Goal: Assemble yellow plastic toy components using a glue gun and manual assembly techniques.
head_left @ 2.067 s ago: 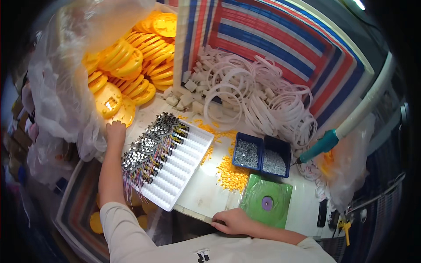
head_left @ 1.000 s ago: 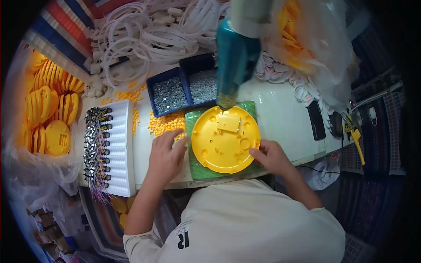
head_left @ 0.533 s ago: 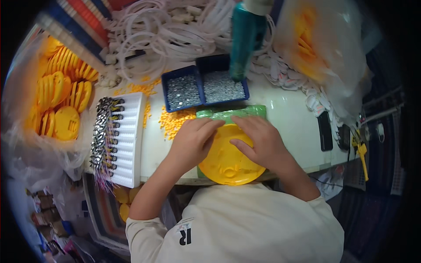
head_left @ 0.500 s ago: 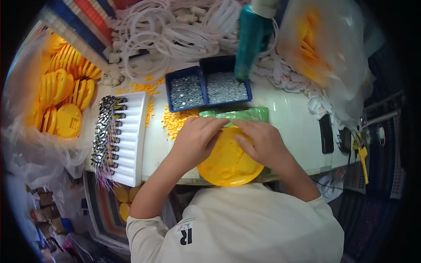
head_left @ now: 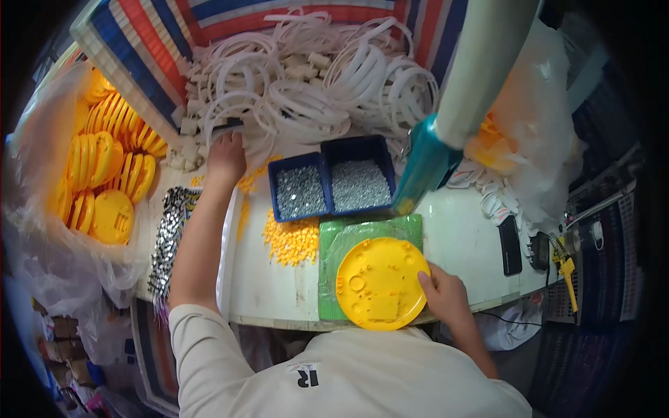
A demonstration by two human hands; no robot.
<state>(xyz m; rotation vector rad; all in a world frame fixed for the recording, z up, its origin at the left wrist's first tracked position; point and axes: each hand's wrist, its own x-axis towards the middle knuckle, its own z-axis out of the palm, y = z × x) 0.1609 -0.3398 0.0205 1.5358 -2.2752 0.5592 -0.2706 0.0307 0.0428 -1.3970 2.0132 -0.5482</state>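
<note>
Workshop, small-parts assembly bench. Evidence: white flat-topped worktable [head_left: 463,251]; two dark-blue plastic bins [head_left: 303,217] holding small silver metal parts [head_left: 300,193]; loose pile of tiny orange plastic pieces [head_left: 289,238]; heaped white plastic loops [head_left: 306,108]; bulk stacked round yellow plastic shells [head_left: 113,217] beside crumpled clear plastic sheeting [head_left: 42,254]; teal-bodied tool [head_left: 425,164] on pale pole [head_left: 491,70]; moulded yellow plastic disc [head_left: 383,279] over flat green pad [head_left: 329,279].

Shows bright yellow on the disc [head_left: 382,279] at lower centre and green on the mat [head_left: 331,275] beneath. Runs in stripes of blue, red and off-white down the panel [head_left: 136,59] at upper left. Turns dark blue on the trays [head_left: 355,148] mid-frame, teal on the tool [head_left: 426,161] right of centre.
</note>
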